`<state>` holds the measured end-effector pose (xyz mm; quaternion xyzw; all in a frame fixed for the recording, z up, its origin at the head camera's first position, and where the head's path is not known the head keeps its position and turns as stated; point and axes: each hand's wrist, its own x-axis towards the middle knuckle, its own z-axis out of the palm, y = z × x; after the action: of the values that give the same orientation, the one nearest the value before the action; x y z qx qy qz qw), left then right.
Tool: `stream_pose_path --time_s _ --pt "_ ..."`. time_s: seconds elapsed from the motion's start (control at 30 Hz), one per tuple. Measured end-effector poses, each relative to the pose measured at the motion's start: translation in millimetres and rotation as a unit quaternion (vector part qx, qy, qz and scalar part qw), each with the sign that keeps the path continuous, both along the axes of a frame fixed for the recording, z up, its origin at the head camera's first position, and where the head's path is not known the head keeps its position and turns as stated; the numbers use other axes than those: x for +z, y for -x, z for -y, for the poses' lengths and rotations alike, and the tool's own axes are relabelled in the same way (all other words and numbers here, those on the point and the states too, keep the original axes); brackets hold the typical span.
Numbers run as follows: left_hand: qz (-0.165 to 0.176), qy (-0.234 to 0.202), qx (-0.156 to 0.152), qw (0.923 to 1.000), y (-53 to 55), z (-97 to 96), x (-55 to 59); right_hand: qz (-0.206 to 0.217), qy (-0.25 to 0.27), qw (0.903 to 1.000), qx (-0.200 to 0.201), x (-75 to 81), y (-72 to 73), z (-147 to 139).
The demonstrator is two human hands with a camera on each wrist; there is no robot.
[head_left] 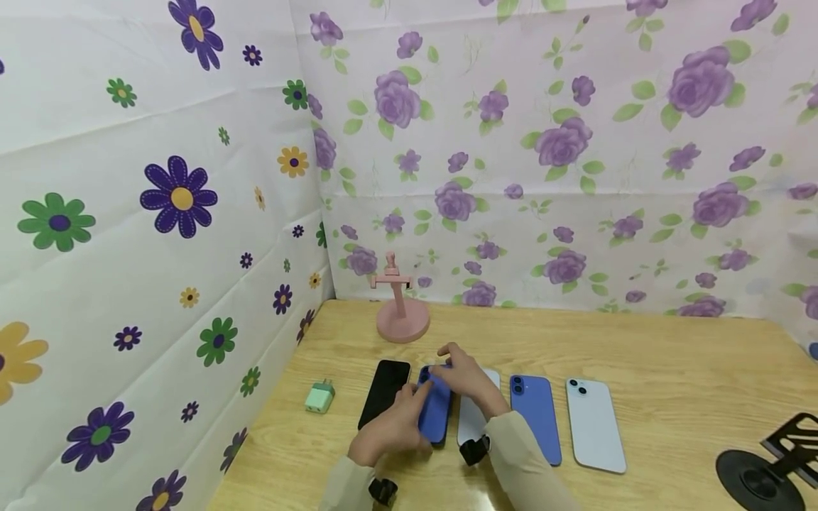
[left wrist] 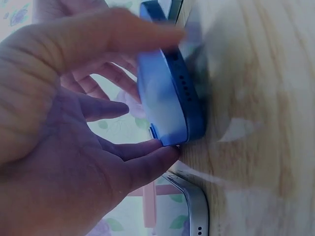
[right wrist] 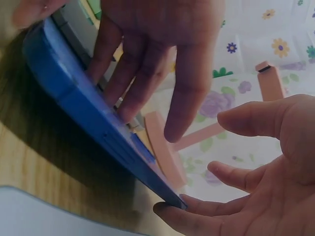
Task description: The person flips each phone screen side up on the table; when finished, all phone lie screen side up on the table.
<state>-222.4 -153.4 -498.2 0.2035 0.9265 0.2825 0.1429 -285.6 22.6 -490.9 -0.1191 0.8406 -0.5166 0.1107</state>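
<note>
A blue smartphone (head_left: pixel 436 410) lies back up between both hands, tilted, with a dark shadow under its raised side in the right wrist view. My left hand (head_left: pixel 397 424) holds it: fingers run along its left side and the thumb (left wrist: pixel 147 37) overlaps its lower edge, by the port. At the phone's upper corner, fingertips of my right hand (head_left: pixel 465 374) touch the blue body; the thumb (right wrist: pixel 256 118) stays apart from it. Left of it lies a black phone (head_left: pixel 382 387), and under the right forearm a white phone (head_left: pixel 471 419), partly hidden.
Farther right lie another blue phone (head_left: pixel 537 419) and a pale phone (head_left: pixel 596 426). A pink phone stand (head_left: pixel 402 323) stands behind, near the flowered cloth wall. A mint charger plug (head_left: pixel 319 397) sits at the left, and a black stand (head_left: pixel 760 479) at the right edge.
</note>
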Motion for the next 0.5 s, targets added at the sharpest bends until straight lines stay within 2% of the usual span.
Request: stream_pose_path --time_s 0.23,0.5 --pt "0.029 -0.055 0.010 0.9980 0.9 0.9 1.4 0.008 0.018 0.9998 0.002 10.3 -3.7 -5.1" --pt "0.020 -0.083 0.001 0.9963 3.4 1.2 -2.0 -0.016 0.012 0.9997 0.011 19.1 -8.6 -6.1"
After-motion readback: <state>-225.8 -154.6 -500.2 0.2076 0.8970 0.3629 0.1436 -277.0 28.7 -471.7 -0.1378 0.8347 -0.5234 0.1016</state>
